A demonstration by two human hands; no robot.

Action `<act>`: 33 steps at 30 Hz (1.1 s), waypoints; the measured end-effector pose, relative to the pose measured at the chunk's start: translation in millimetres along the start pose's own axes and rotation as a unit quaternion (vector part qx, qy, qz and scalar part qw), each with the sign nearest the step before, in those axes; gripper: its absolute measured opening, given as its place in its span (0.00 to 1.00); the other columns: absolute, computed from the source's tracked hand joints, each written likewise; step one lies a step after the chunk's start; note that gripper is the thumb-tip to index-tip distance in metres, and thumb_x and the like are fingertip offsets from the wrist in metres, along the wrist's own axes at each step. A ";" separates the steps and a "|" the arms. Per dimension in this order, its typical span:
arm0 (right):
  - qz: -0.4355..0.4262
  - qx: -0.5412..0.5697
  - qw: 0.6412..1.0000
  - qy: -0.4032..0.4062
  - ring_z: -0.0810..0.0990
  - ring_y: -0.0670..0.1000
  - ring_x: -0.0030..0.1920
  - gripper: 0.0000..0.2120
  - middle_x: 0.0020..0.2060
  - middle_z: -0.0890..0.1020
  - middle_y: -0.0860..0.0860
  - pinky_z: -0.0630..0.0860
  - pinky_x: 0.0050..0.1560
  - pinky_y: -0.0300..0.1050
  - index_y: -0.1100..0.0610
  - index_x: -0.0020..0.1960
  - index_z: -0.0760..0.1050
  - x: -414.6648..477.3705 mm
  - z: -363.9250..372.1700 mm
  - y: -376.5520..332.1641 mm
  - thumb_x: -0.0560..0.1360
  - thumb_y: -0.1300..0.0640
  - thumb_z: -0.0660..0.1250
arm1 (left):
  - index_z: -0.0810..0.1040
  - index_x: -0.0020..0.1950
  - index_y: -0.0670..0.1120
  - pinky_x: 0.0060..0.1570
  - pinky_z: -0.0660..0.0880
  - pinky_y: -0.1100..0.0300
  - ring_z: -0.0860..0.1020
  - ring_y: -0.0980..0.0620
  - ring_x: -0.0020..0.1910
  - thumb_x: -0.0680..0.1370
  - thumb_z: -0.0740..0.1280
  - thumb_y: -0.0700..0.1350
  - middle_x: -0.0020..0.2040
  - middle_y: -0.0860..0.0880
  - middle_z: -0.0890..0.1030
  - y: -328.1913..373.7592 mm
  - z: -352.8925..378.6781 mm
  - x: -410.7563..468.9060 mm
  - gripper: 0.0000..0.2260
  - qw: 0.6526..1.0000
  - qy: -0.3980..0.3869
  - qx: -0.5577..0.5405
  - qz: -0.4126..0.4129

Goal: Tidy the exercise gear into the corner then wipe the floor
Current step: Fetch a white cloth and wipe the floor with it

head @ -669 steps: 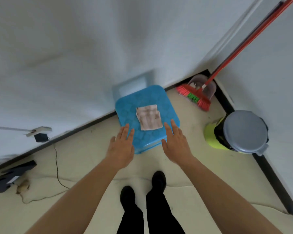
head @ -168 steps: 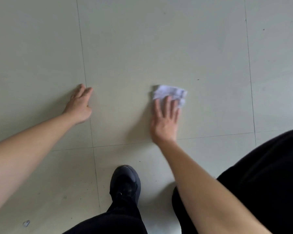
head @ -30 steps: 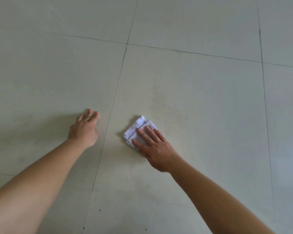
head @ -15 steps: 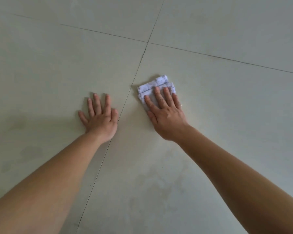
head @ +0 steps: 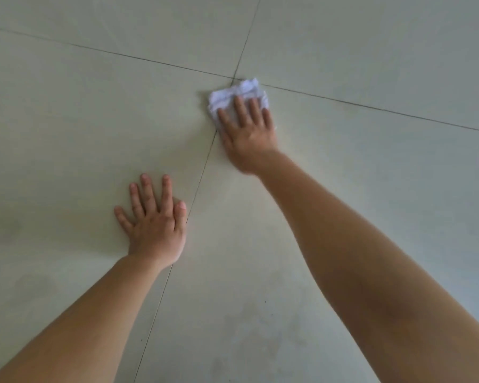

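Note:
A folded white cloth lies on the pale tiled floor, right at the crossing of two grout lines. My right hand presses flat on its near part, fingers spread over it, arm stretched forward. My left hand rests flat on the tile nearer to me, palm down with fingers apart and nothing under it, just left of the grout line. No exercise gear is in view.
Dark grout lines cross the floor, one running away from me between my arms, one across the far part. Faint damp smears and small dark specks show on the near tile.
My right hand has pushed the cloth forward and to the right, up to the grout crossing. My left hand stays planted on the floor, now nearer to me in the view.

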State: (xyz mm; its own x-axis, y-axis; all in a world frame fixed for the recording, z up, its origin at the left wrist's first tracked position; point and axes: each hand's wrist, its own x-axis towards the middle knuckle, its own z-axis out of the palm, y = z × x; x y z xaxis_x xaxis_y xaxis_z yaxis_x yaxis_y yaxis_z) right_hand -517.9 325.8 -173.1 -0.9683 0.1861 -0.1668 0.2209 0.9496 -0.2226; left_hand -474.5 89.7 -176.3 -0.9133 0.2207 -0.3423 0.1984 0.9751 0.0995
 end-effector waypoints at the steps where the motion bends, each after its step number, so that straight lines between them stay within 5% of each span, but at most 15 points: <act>1: -0.046 -0.004 0.999 0.023 0.51 0.65 0.80 0.25 0.81 0.53 0.60 0.46 0.78 0.61 0.47 0.81 0.57 -23.9 11.4 -6.2 0.85 0.45 0.46 | 0.39 0.80 0.56 0.72 0.39 0.35 0.37 0.45 0.79 0.83 0.43 0.57 0.80 0.47 0.36 -0.7 0.6 0.3 0.26 1.000 0.004 -0.001 0.001; 6: -0.198 -0.116 0.972 0.049 0.63 0.66 0.76 0.23 0.76 0.67 0.60 0.61 0.74 0.63 0.51 0.78 0.66 -99.5 22.6 86.4 0.86 0.49 0.46 | 0.40 0.80 0.56 0.72 0.38 0.35 0.38 0.46 0.79 0.83 0.44 0.57 0.80 0.48 0.37 -0.9 1.8 1.8 0.26 1.000 0.002 0.002 0.003; 8: -0.093 -0.151 0.981 0.084 0.62 0.67 0.76 0.23 0.76 0.67 0.60 0.63 0.71 0.68 0.50 0.79 0.63 -99.9 4.8 152.4 0.86 0.49 0.46 | 0.41 0.80 0.56 0.72 0.39 0.35 0.38 0.46 0.79 0.83 0.46 0.57 0.80 0.48 0.37 -0.3 1.3 2.0 0.27 1.000 0.005 0.002 0.000; 11: 0.193 -0.009 0.979 0.062 0.47 0.58 0.81 0.28 0.82 0.51 0.53 0.46 0.78 0.60 0.41 0.81 0.53 -103.3 -24.2 191.1 0.82 0.36 0.40 | 0.41 0.80 0.56 0.72 0.38 0.35 0.38 0.45 0.79 0.83 0.46 0.57 0.80 0.48 0.38 -0.5 0.9 1.9 0.26 1.000 0.004 0.006 -0.002; 13: 0.248 0.027 0.966 0.070 0.50 0.62 0.80 0.27 0.81 0.54 0.58 0.47 0.78 0.62 0.46 0.80 0.58 -106.4 -16.3 164.6 0.82 0.41 0.44 | 0.41 0.80 0.56 0.72 0.38 0.35 0.38 0.45 0.79 0.83 0.46 0.57 0.80 0.48 0.37 0.2 0.0 2.3 0.26 1.000 -0.001 0.010 -0.003; 16: 0.110 -0.008 0.980 0.163 0.70 0.73 0.70 0.24 0.69 0.73 0.68 0.67 0.67 0.72 0.56 0.71 0.75 -129.5 19.9 105.1 0.79 0.49 0.56 | 0.41 0.80 0.55 0.72 0.39 0.34 0.38 0.45 0.79 0.83 0.45 0.56 0.80 0.47 0.37 1.7 -2.7 3.2 0.26 1.000 -0.006 0.017 -0.008; 20: -0.101 0.037 0.989 0.097 0.62 0.67 0.76 0.24 0.75 0.66 0.63 0.57 0.76 0.65 0.52 0.76 0.69 -211.3 50.3 22.4 0.83 0.48 0.52 | 0.41 0.80 0.56 0.73 0.39 0.35 0.38 0.47 0.79 0.84 0.45 0.57 0.80 0.48 0.37 5.6 -4.0 1.4 0.26 1.000 -0.013 0.022 -0.018; 23: -0.166 0.009 0.983 0.081 0.63 0.61 0.77 0.22 0.76 0.67 0.58 0.59 0.76 0.60 0.48 0.75 0.70 -234.5 49.2 47.8 0.85 0.45 0.49 | 0.40 0.80 0.57 0.73 0.38 0.36 0.36 0.48 0.79 0.83 0.45 0.58 0.80 0.49 0.36 6.7 -8.7 0.3 0.26 0.999 -0.034 0.019 -0.028; 26: -0.074 -0.063 0.989 0.108 0.65 0.65 0.76 0.23 0.75 0.68 0.62 0.61 0.74 0.62 0.49 0.76 0.68 -226.6 36.4 121.1 0.85 0.48 0.48 | 0.43 0.81 0.54 0.74 0.42 0.37 0.38 0.45 0.79 0.84 0.47 0.57 0.80 0.48 0.37 14.6 -15.5 -3.7 0.26 0.998 -0.034 0.008 -0.046; 28: 0.046 -0.047 0.995 0.080 0.56 0.61 0.80 0.27 0.79 0.59 0.59 0.52 0.77 0.59 0.45 0.80 0.59 -229.9 19.0 164.4 0.82 0.42 0.43 | 0.53 0.80 0.47 0.73 0.49 0.37 0.45 0.41 0.79 0.84 0.50 0.52 0.81 0.45 0.43 31.0 -18.5 -14.4 0.24 0.999 0.000 -0.015 -0.043; 30: 0.183 0.026 0.981 0.063 0.46 0.55 0.81 0.27 0.82 0.50 0.52 0.43 0.78 0.54 0.40 0.80 0.52 -236.4 4.5 188.3 0.82 0.38 0.42 | 0.63 0.75 0.42 0.72 0.55 0.40 0.51 0.39 0.78 0.83 0.54 0.47 0.81 0.42 0.51 54.4 -16.9 -32.7 0.21 0.998 0.051 -0.026 0.010; 33: 0.304 0.078 0.947 0.069 0.42 0.55 0.81 0.26 0.82 0.46 0.52 0.39 0.79 0.55 0.41 0.81 0.50 -242.4 -0.6 176.8 0.84 0.41 0.46 | 0.65 0.76 0.43 0.73 0.56 0.44 0.55 0.40 0.78 0.83 0.57 0.45 0.80 0.41 0.55 97.0 -0.9 -61.4 0.21 0.989 0.081 -0.027 0.124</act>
State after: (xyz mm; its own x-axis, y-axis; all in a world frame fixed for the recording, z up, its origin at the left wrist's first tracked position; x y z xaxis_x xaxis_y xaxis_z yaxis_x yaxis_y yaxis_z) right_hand -244.1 448.7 -171.4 -0.6600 0.7280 -0.1855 0.7468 0.6089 -0.2673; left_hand -399.5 170.7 -144.9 -0.8844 0.4428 -0.1474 0.4088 0.8874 0.2133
